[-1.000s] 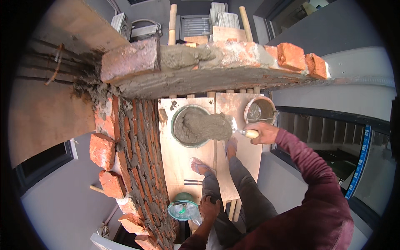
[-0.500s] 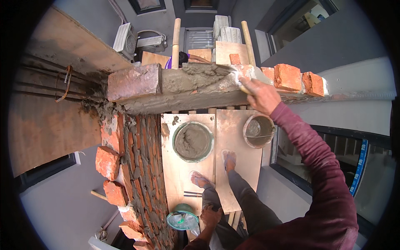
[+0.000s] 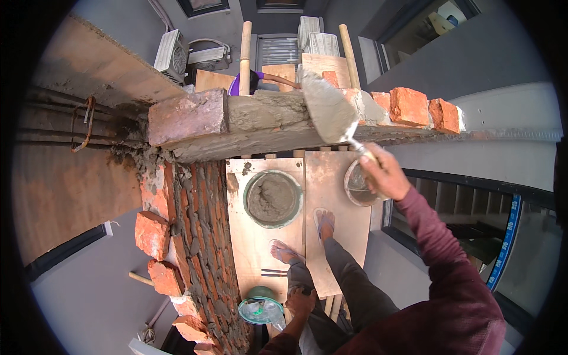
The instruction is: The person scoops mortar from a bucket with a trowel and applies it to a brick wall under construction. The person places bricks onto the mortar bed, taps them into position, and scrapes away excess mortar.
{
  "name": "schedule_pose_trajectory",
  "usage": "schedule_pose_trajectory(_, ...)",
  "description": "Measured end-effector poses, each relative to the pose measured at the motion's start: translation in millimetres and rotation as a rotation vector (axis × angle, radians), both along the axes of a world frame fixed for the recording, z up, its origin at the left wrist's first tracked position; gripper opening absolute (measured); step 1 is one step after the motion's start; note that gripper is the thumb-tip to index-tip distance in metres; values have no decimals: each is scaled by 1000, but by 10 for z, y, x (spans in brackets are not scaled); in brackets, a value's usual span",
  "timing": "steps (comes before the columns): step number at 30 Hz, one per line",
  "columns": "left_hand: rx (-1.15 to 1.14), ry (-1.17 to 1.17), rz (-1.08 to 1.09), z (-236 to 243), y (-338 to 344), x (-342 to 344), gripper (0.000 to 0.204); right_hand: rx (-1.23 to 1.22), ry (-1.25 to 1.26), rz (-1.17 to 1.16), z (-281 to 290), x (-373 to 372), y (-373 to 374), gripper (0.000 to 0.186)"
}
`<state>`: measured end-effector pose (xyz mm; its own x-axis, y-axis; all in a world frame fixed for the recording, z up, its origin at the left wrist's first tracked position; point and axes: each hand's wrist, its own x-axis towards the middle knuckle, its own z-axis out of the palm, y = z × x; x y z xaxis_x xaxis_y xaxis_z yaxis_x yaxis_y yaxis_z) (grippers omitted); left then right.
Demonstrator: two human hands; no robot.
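My right hand (image 3: 383,171) is closed round the handle of a mason's trowel (image 3: 329,109). Its broad, mortar-smeared blade is raised over the wall top, hiding part of it. Beneath and left of the blade, wet grey mortar (image 3: 266,111) is spread along the wall, beside a large reddish-brown brick (image 3: 188,117). Orange bricks (image 3: 408,107) stand on the wall to the right of the blade. My left hand (image 3: 300,303) rests on my left knee, fingers laid over it, holding nothing.
On the plywood boards (image 3: 331,260) underfoot stand a round tub of mortar (image 3: 273,199) and a bucket (image 3: 360,184) partly behind my right hand. A green bucket (image 3: 260,307) holds clear plastic. A brick wall (image 3: 207,254) runs along the left. Beyond the far wall, a person (image 3: 254,83) reaches an arm rightward.
My right hand has drawn back toward me and slightly right, lifting the trowel off the mortar and turning its blade to face up. My left hand stays on the knee.
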<state>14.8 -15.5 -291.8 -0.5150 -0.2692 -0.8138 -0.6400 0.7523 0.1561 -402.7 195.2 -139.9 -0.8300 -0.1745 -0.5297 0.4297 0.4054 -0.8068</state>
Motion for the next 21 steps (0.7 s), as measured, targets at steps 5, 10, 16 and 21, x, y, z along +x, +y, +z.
schedule_pose_trajectory(5, 54, -28, 19, -83, -103, 43, 60, 290, 355, 158, -659, 160, -61, 46)
schedule_pose_trajectory(10, 13, 17, -23, 18, -154, 35, 55, 375, 607, 134, -638, 442, 116, 45)
schedule_pose_trajectory(16, 25, 53, -53, -6, -164, 152, 55, 471, 533, 274, -740, 144, -217, 45)
schedule_pose_trajectory(21, 73, 83, 6, 20, -173, 261, 53, 589, 680, 323, -962, 389, 367, 45)
